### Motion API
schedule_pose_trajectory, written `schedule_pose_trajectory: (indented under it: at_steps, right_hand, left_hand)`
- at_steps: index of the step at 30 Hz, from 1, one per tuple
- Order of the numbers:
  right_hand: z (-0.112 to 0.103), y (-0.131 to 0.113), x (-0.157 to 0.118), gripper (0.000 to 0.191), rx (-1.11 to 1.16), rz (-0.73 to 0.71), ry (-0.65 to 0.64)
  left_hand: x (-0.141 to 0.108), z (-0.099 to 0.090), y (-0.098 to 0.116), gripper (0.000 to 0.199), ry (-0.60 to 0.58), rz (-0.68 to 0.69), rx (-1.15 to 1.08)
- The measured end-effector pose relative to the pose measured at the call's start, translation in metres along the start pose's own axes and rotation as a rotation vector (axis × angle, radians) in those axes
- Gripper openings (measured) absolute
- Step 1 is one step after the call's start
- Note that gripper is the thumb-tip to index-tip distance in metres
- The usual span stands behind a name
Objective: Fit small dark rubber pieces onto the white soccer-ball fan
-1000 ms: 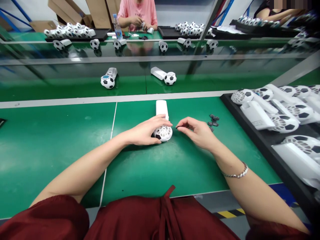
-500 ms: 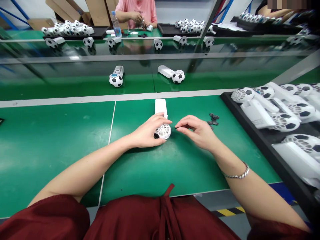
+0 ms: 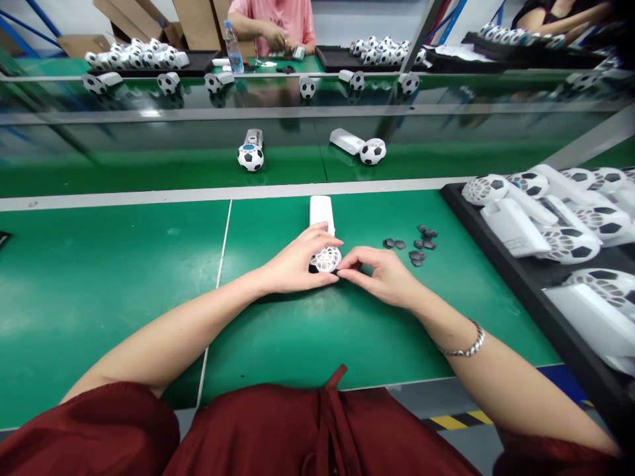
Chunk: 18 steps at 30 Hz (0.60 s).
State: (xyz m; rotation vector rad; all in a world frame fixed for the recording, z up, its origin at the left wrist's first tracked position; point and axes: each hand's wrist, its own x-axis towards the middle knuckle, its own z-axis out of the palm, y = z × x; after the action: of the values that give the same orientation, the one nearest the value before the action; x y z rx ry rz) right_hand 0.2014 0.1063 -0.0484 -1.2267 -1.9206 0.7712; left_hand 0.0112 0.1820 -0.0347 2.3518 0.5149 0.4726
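Observation:
A white handheld fan with a soccer-ball head lies on the green table, handle pointing away from me. My left hand cups the round grille head from the left. My right hand presses its fingertips against the right side of the head, pinching a small dark piece that is mostly hidden. A scatter of several small dark pentagon pieces lies just right of my hands.
A black tray at the right holds several white soccer-ball fans. Two more fans ride the conveyor belt behind. Across the line a person in a pink shirt works beside a water bottle and more trays.
My right hand has moved left from beside the dark pieces to touch the fan head. The two fans on the conveyor have drifted to the right.

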Motion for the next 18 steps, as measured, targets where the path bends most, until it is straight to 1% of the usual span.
schedule_pose_trajectory:
  at_steps: [6, 11, 18]
  right_hand:
    - [0.0044, -0.0001, 0.0004, 0.011, 0.012, 0.033, 0.047]
    - [0.0055, 0.0016, 0.0015, 0.014, 0.055, 0.057, 0.066]
    - [0.0066, 0.0044, 0.0047, 0.013, 0.048, 0.050, 0.131]
  left_hand:
    - [-0.0001, 0.0024, 0.0027, 0.045, 0.018, -0.014, 0.012]
    - [-0.0002, 0.0051, 0.0023, 0.046, 0.029, -0.009, 0.010]
    - [0.0011, 0.0088, 0.0029, 0.043, 0.077, -0.024, -0.035]
